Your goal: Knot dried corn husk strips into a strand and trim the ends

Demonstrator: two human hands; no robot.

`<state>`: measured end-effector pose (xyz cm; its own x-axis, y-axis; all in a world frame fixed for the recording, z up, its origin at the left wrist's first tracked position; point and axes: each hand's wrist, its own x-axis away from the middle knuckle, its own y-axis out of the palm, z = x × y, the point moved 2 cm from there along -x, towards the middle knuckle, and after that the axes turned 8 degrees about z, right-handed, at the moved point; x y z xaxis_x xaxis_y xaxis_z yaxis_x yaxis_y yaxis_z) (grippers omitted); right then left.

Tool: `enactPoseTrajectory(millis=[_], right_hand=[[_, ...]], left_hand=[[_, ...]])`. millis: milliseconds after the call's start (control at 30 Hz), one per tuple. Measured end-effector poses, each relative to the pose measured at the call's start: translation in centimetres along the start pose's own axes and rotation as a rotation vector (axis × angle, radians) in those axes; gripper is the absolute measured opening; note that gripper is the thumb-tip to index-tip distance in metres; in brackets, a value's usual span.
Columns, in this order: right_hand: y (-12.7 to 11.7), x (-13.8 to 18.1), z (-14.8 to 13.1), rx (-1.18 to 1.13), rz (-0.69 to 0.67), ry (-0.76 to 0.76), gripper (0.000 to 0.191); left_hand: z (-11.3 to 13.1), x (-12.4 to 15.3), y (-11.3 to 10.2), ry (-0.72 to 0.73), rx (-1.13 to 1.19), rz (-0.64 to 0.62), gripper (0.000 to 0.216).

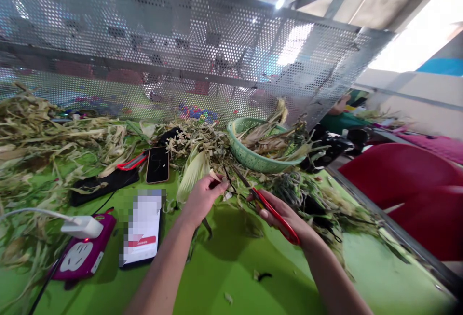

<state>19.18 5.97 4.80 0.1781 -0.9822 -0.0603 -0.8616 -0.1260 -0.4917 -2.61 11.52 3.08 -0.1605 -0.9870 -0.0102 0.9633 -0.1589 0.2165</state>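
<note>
My left hand (203, 197) pinches a pale strip of dried corn husk (215, 176) just above the green table. My right hand (285, 214) grips red-handled scissors (268, 207), whose dark blades (237, 175) point up-left toward the husk strip. A larger pale green husk (193, 172) lies just left of my left hand. A heap of cut husk pieces (197, 140) lies behind both hands.
A green plastic basket (249, 158) full of husks stands behind the scissors. Two phones (157, 164) (142, 230) and a purple power strip (81, 252) with a white plug lie at left. Husk piles (43, 131) cover the far left; a perforated metal screen (181, 49) closes the back. Red chair (405, 184) at right.
</note>
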Motion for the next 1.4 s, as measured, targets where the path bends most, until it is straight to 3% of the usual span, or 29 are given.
enactPoseTrajectory(millis=[200,333,733,967,1200,1400], right_hand=[[-0.7,0.3,-0.2,0.066,-0.081,-0.054,0.062],[-0.8,0.7,-0.3,-0.001,-0.132,0.006,0.058],[-0.4,0.9,0.7,-0.083,-0.141,0.032,0.059],[-0.3,0.8,0.2,-0.094,-0.142,0.020,0.054],[0.0,0.6,-0.1,-0.121,-0.184,0.038,0.054],[0.5,0.3,0.3,-0.199,-0.162,0.058,0.052]], left_hand=[[0.7,0.3,-0.4,-0.035,0.033,-0.025,0.034],[0.9,0.3,-0.4,-0.045,0.067,-0.055,0.030],[0.9,0.4,-0.4,-0.062,-0.023,-0.087,0.028],[1.0,0.1,-0.5,-0.061,0.031,-0.076,0.029],[0.8,0.3,-0.5,-0.092,-0.081,-0.077,0.029],[1.1,0.5,-0.3,-0.117,-0.014,-0.089,0.025]])
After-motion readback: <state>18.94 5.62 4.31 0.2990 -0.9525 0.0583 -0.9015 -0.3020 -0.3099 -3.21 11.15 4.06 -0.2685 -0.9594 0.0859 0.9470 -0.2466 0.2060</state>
